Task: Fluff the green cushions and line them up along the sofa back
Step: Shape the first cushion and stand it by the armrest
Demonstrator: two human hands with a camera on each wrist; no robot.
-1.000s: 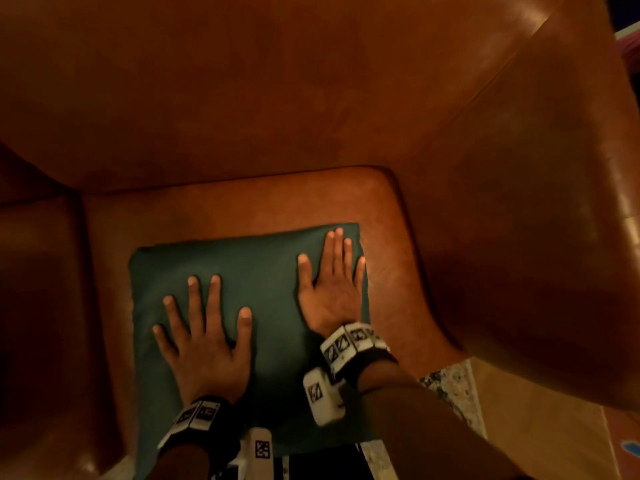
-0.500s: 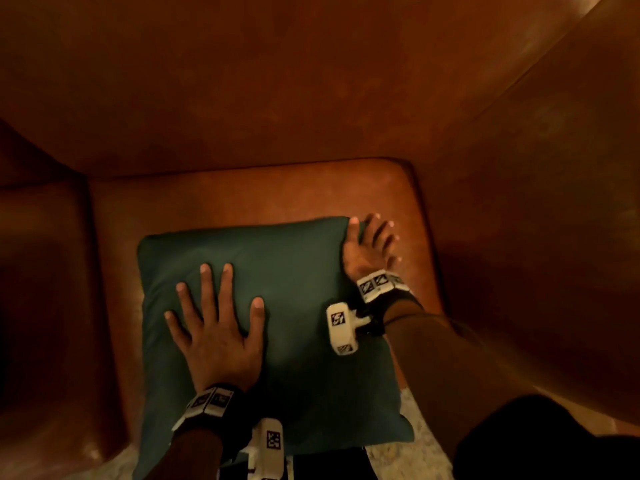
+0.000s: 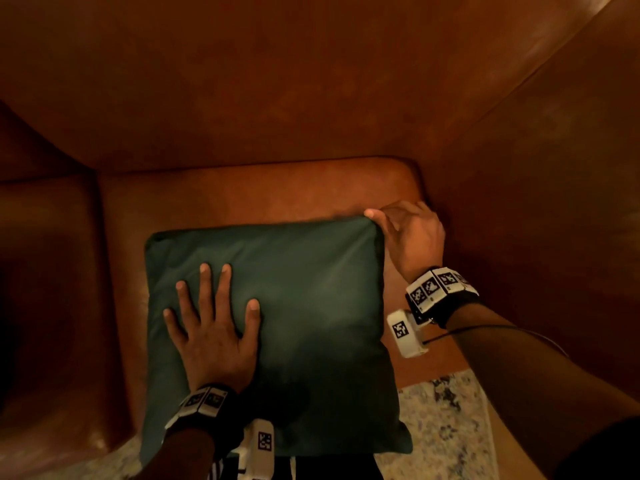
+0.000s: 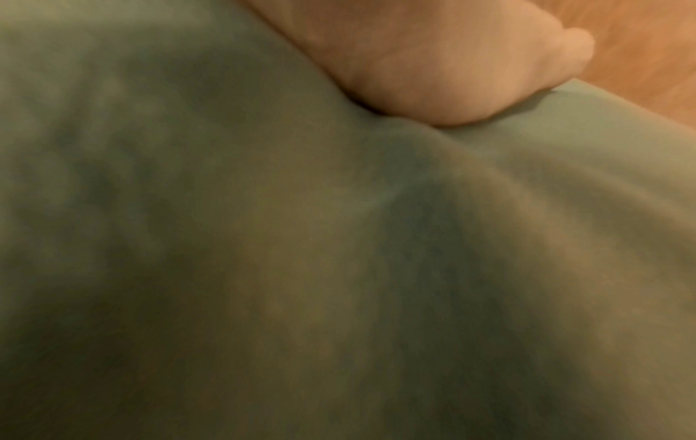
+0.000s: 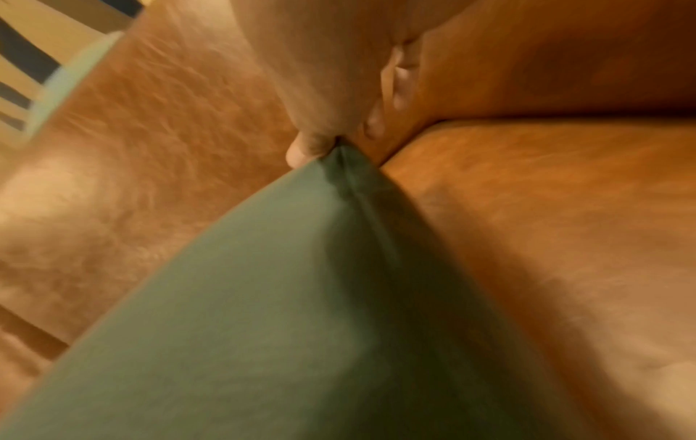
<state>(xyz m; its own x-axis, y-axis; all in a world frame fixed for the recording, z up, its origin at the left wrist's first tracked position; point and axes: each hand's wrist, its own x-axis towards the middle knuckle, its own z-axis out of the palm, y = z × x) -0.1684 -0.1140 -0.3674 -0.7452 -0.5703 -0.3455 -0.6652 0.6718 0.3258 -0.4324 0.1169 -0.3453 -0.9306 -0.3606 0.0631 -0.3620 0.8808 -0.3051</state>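
Green cushion: lies flat on brown leather sofa seat, near edge overhanging seat front above speckled floor; sofa back apart from far edge.
L hand: palm down, fingers spread straight, pressing cushion's left half, gripping nothing.
R hand: thumb & fingers pinch cushion's far right corner, next to armrest.

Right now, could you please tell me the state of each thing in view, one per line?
green cushion: lying flat on the sofa seat, near edge overhanging the front.
left hand: flat, fingers spread, pressing on the cushion top.
right hand: pinching the cushion's far right corner.
sofa back: bare, no cushion against it yet.
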